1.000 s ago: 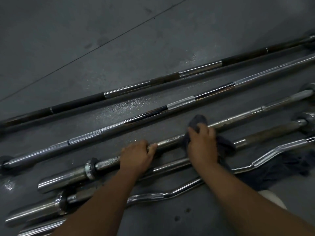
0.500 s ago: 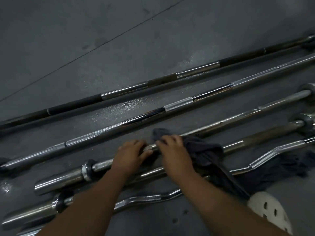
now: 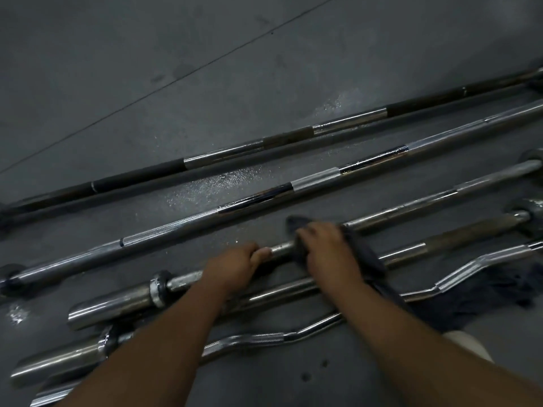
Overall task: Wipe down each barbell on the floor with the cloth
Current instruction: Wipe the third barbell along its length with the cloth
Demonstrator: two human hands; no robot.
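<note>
Five steel barbells [image 3: 311, 180] lay parallel, slanting across the grey floor [image 3: 147, 54]. A dark cloth [image 3: 363, 257] was wrapped over the middle barbell [image 3: 426, 201], its tail trailing across the two nearer bars.

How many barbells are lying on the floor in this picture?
5, far to near: dark bar, knurled bar, third bar under the cloth, rusty-handled bar, curved bar nearest. Others may lie outside the frame.
</note>
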